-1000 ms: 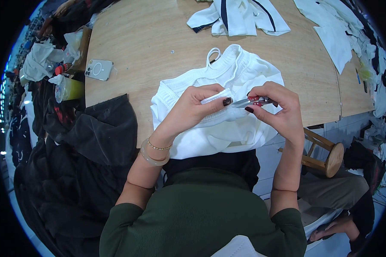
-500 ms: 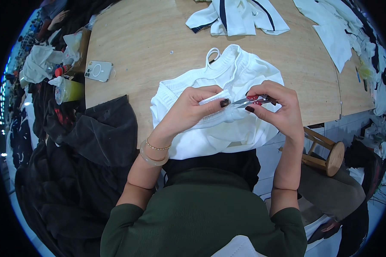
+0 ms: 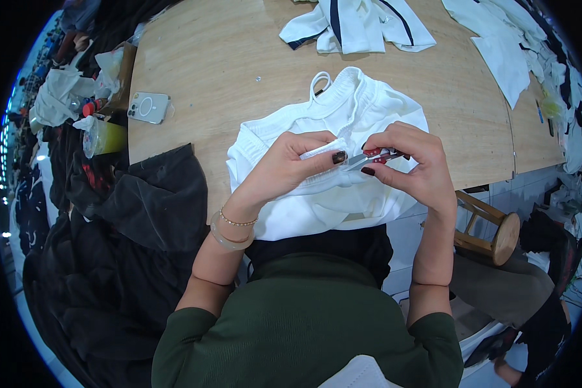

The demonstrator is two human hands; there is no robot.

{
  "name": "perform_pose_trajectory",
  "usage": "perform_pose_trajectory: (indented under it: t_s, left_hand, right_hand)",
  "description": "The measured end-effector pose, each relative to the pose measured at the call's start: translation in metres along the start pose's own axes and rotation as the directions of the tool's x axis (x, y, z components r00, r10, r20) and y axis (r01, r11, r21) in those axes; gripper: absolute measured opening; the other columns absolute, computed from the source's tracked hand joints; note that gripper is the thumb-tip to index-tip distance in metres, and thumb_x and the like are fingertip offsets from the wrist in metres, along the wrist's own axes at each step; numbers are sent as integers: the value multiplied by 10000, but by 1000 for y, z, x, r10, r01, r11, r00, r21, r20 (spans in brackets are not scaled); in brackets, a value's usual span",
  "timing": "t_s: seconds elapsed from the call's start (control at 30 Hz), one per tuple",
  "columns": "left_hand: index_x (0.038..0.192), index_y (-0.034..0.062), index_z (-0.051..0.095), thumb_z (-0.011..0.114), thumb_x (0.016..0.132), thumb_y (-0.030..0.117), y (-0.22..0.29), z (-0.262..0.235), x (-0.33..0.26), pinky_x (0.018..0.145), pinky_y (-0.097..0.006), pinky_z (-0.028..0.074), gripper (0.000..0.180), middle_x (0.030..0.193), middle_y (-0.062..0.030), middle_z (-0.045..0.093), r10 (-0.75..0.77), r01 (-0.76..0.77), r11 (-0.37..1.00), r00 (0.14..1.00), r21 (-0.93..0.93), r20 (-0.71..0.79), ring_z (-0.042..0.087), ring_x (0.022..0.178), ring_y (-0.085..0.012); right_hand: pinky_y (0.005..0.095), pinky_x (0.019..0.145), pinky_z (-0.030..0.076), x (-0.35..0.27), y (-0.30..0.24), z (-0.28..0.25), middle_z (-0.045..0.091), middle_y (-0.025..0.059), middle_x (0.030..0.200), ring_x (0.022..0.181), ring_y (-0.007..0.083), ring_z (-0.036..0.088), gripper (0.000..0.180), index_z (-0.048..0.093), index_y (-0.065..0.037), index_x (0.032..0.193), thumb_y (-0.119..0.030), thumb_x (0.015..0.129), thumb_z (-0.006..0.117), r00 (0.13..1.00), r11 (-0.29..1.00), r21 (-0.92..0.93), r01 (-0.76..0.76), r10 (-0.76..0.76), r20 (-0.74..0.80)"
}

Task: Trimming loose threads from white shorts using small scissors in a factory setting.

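Head view: white garment (image 3: 330, 161) still bunched at tabletop (image 3: 226, 58) near edge, unmoved. Left hand (image 3: 284, 169) fingers still pinching a fabric fold; right hand (image 3: 410, 161) still clamped on small red snips (image 3: 375, 156). Trimming apparently ongoing.

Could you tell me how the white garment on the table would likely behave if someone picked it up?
The white garment would probably flop and drape, since it lies in soft folds. It looks light, a fold pinched up by the left hand. Its edge overhangs the table, so it may slide.
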State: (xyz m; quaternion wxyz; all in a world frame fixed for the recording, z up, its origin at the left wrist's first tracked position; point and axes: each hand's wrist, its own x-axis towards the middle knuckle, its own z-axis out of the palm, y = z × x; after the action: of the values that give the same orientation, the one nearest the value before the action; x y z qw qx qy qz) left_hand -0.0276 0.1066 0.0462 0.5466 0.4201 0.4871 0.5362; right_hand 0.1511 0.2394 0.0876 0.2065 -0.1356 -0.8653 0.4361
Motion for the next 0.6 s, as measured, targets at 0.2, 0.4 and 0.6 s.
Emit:
perform_pose_trajectory:
  t_s: [0.2, 0.4, 0.6]
  left_hand:
    - [947, -67, 632, 586, 882, 92, -1, -2, 0, 706, -215, 405, 177, 868, -15, 616, -12, 12, 1000, 1000, 13, 3, 485, 765, -58]
    - [956, -67, 633, 585, 882, 86, 1, 0, 0, 718, -216, 411, 177, 879, -20, 625, -14, 14, 1000, 1000, 0, 11, 496, 776, -59]
    - [950, -66, 637, 590, 891, 116, 2, 0, 0, 713, -215, 405, 197, 872, -17, 622, -34, 34, 999, 999, 4, 11, 488, 770, -60]
  right_hand:
    - [260, 578, 435, 1, -2, 2, 613, 41, 711, 638, 153, 557, 212, 661, -56, 849, -70, 662, 761, 998, 996, -71, 58, -58, -4]
    - [260, 566, 425, 0, -1, 5, 607, 39, 695, 626, 155, 549, 207, 658, -58, 843, -62, 661, 756, 999, 999, -28, 45, -45, -12]
    - [268, 564, 421, 0, -4, 4, 603, 37, 685, 624, 162, 546, 193, 650, -57, 825, -56, 662, 752, 998, 995, -78, 55, -56, -12]
